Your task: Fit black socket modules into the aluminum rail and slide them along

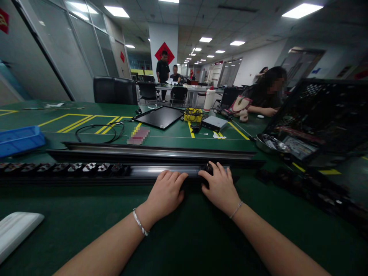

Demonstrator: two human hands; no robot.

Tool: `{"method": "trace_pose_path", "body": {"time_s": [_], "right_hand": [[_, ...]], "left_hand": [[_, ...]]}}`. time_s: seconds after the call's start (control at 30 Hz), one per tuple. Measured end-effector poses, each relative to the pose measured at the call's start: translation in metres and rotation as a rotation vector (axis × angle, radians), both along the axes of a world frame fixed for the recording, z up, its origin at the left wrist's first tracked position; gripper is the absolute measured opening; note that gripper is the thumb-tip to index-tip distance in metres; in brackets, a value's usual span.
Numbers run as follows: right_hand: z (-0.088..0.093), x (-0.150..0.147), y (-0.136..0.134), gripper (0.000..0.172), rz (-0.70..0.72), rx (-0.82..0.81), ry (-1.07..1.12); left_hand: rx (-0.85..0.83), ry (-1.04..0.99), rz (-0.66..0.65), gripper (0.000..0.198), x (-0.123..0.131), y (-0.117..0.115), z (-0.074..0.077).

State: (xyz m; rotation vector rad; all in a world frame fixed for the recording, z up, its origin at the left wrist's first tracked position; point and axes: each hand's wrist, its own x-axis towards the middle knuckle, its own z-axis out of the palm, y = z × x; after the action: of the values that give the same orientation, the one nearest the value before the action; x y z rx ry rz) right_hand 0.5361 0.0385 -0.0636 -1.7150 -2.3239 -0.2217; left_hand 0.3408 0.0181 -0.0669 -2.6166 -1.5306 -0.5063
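Observation:
A long black channel rail (143,170) lies across the green table in front of me. Several small black modules with shiny metal parts (89,167) sit in a row in its left part. My left hand (166,191) grips the rail near its middle, fingers over the top and thumb on the near side. Close to the rail's right end, my right hand (220,188) has its fingers closed around a small black module (208,168) at the channel. The fingers partly cover that module. Between the modules on the left and my left hand, the channel's shiny inner floor shows.
Behind lies another black rail (161,153). A blue bin (21,140) stands left, a white object (18,232) nearer. Dark parts (310,188) and a metal bowl (271,143) are right. Farther back are a flat black panel (162,117), a yellow box (193,114) and a seated person (264,96).

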Motion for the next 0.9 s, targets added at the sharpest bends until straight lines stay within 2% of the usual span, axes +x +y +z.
{"method": "trace_pose_path", "body": {"time_s": [0.27, 0.47, 0.57, 0.7, 0.9], "right_hand": [[-0.002, 0.002, 0.001, 0.036, 0.003, 0.009, 0.003], [-0.004, 0.005, 0.000, 0.057, 0.027, 0.042, 0.041], [-0.004, 0.009, 0.006, 0.060, 0.018, 0.121, 0.168], [-0.005, 0.018, 0.019, 0.059, -0.075, 0.238, 0.326], [-0.007, 0.021, 0.026, 0.035, -0.102, 0.170, 0.306]], "left_hand": [[0.000, -0.004, 0.002, 0.046, 0.000, 0.000, 0.000], [-0.005, -0.003, 0.003, 0.046, 0.000, 0.000, 0.000], [-0.012, -0.008, 0.005, 0.047, 0.000, 0.000, 0.000], [-0.017, -0.011, 0.005, 0.047, 0.000, 0.000, 0.000], [-0.014, -0.013, 0.006, 0.048, 0.000, 0.000, 0.000]]}}
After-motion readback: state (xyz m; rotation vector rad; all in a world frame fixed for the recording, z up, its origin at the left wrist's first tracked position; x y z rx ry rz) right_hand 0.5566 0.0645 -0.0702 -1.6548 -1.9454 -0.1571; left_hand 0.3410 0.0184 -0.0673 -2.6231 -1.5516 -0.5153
